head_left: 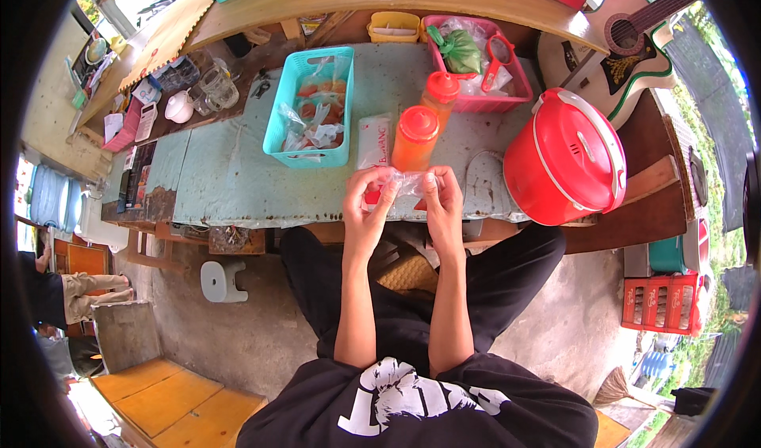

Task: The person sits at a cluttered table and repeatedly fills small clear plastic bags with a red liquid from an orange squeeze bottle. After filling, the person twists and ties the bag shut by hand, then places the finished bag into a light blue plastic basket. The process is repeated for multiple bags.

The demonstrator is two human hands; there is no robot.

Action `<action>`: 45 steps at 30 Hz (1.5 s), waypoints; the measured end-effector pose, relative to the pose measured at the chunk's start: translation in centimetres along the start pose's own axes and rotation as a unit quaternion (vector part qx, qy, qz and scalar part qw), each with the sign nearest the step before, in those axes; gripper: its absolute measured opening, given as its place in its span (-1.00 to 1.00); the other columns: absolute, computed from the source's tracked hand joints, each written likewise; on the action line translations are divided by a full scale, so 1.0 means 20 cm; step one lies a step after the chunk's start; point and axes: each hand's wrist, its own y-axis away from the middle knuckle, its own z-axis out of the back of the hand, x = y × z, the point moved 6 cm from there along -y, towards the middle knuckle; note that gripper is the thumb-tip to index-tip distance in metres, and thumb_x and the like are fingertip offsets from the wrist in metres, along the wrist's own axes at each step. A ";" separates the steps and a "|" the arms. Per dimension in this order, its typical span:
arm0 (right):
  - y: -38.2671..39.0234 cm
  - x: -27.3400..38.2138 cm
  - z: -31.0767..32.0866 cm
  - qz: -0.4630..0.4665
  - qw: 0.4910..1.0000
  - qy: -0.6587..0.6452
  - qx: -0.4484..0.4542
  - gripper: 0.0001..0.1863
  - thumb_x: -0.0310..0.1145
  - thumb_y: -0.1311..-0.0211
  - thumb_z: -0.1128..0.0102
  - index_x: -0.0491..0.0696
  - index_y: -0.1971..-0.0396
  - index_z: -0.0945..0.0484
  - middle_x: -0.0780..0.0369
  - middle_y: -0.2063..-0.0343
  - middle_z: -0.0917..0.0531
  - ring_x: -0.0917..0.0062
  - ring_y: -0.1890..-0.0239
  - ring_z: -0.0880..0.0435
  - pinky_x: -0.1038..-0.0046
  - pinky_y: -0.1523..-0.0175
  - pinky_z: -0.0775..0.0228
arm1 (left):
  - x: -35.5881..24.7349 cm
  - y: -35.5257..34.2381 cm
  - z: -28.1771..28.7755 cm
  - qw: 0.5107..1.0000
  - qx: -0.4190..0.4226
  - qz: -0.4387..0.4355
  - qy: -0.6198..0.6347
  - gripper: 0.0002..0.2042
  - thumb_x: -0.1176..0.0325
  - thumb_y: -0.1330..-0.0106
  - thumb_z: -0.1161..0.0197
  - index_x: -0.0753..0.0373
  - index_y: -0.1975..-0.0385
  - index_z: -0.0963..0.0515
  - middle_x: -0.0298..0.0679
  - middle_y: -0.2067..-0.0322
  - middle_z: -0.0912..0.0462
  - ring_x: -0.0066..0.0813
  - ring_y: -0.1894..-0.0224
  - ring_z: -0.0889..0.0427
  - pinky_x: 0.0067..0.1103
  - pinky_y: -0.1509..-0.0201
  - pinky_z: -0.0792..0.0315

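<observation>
At the table's near edge, my left hand (367,202) and my right hand (445,208) pinch a small clear plastic bag (409,185) between thumbs and fingers, one on each side. Just beyond them stand two squeeze bottles with orange-red caps: the nearer orange bottle (414,143) and another orange bottle (444,93) behind it. A white plastic packet with red print (374,137) lies left of the bottles. Further left, a turquoise basket (273,135) holds several tied clear bags of reddish-brown filling (323,103).
A large red lidded rice cooker (547,170) stands at right, with a guitar (610,47) behind it. Behind the bottles is a pink basket (511,99) with a green bag (461,50). Glass mugs (218,87) stand at left. A stool (223,281) and another person (83,285) are at left.
</observation>
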 end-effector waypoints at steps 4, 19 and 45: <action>0.01 -0.01 0.01 -0.017 1.000 0.006 0.004 -0.69 -0.17 -0.49 -0.13 -0.12 0.37 -0.48 0.44 0.47 -0.46 0.80 0.43 -0.36 0.65 0.38 -0.24 | 0.00 0.00 0.01 0.998 -0.038 0.019 0.053 -0.83 0.37 -0.29 -0.40 0.32 0.27 -0.62 -0.29 0.20 -0.57 -0.48 0.11 -0.51 -0.55 -0.03 -0.40; 0.03 -0.04 0.03 -0.122 0.988 0.028 0.094 -0.71 -0.19 -0.45 -0.18 -0.15 0.26 -0.56 0.36 0.54 -0.55 0.73 0.56 -0.45 0.59 0.38 -0.33 | -0.25 -0.11 0.03 0.959 -0.017 -0.209 -0.191 -0.83 0.39 -0.22 -0.43 0.27 0.44 -0.56 -0.21 0.25 -0.58 -0.29 0.13 -0.49 -0.42 -0.01 -0.39; -0.10 0.68 0.03 0.211 0.916 0.282 0.195 -0.74 -0.53 -0.15 -0.32 -0.04 0.13 -0.66 0.20 0.31 -0.60 0.35 0.25 -0.62 0.35 0.09 -0.41 | -0.61 -0.24 -0.22 0.897 0.174 -0.312 -0.260 -0.73 0.21 0.05 -0.56 0.12 0.52 -0.58 -0.41 0.34 -0.52 -0.28 0.11 -0.41 -0.35 -0.02 -0.32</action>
